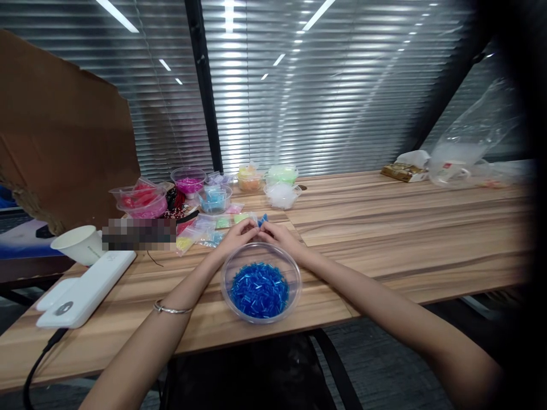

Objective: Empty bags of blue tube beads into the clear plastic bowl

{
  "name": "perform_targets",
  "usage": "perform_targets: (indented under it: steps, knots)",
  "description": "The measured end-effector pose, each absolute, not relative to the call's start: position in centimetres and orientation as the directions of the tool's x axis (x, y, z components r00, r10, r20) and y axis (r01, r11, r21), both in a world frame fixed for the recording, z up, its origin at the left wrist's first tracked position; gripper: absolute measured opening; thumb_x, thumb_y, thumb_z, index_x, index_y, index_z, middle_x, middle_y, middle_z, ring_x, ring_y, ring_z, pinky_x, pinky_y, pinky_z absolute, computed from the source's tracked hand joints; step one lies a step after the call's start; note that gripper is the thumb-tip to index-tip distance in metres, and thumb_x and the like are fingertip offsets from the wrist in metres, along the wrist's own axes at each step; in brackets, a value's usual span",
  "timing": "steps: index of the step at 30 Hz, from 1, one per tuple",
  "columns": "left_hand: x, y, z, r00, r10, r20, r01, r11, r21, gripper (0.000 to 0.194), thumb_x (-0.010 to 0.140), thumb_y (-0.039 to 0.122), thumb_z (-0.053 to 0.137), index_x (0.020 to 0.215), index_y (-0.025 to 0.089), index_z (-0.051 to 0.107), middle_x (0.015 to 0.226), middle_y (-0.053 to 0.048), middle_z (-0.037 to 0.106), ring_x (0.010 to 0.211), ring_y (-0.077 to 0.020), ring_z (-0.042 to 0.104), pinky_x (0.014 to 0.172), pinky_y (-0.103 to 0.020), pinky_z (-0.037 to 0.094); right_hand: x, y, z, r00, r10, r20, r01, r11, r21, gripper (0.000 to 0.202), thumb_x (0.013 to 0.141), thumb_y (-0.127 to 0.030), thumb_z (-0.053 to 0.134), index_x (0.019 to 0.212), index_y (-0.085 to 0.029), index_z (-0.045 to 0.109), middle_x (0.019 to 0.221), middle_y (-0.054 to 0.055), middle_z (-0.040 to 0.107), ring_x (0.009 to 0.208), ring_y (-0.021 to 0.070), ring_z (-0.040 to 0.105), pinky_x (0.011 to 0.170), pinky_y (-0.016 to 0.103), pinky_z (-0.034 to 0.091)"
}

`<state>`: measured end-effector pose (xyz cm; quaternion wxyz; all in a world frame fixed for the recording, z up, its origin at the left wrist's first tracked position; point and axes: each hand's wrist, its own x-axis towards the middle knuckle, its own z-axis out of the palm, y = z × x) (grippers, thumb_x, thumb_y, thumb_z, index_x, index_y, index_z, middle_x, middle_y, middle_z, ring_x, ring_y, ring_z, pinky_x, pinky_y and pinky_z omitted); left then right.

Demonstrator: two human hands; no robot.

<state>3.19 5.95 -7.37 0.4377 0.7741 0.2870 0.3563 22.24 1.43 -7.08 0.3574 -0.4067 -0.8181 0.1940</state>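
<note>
A round clear plastic bowl [293,273] stands near the table's front edge, filled with short blue tube beads [260,290]. Just behind its far rim, my left hand [240,234] and my right hand [281,237] meet with fingers bent and pinched together. Between them a small blue piece [262,219] sticks up, with clear plastic beside it; it looks like a little bag with blue contents, mostly hidden by my fingers. Beyond my left hand lie several small clear bags of coloured bits, among them a yellow bag [183,245] and a green bag [223,222].
Tubs stand at the back: red [143,199], magenta [189,182], light blue [215,199], orange [250,177], white [282,195]. At left are a paper cup [79,242], a white power bank [89,290] with cable, and cardboard [64,131]. A plastic bag [470,136] lies far right.
</note>
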Motion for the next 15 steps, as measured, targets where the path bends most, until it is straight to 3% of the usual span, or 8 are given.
perform_targets:
  steps: [7, 15]
  knots:
    - [3.1, 6.0, -7.2, 0.581, 0.757, 0.3, 0.207, -0.494, 0.845, 0.027, 0.09, 0.042, 0.053, 0.082, 0.017, 0.055, 0.079, 0.0, 0.058, 0.076, -0.0144, 0.054, 0.073, -0.026, 0.042, 22.0, 1.2, -6.9, -0.383, 0.816, 0.433, 0.561, 0.578, -0.593, 0.028, 0.1, -0.04, 0.038, 0.086, -0.02, 0.052, 0.083, 0.002, 0.062, 0.074, 0.0159, 0.057, 0.065, 0.026, 0.037]
    - [3.6, 5.3, -6.9, 0.545, 0.771, 0.329, 0.27, -0.533, 0.802, 0.029, 0.093, 0.041, 0.046, 0.076, 0.018, 0.051, 0.074, 0.001, 0.059, 0.073, -0.0137, 0.054, 0.07, -0.025, 0.04, 21.6, 0.6, -5.8, -0.235, 0.841, 0.487, 0.671, 0.503, -0.545, 0.03, 0.097, -0.038, 0.042, 0.073, -0.02, 0.047, 0.069, 0.0, 0.058, 0.061, 0.0132, 0.048, 0.057, 0.026, 0.027]
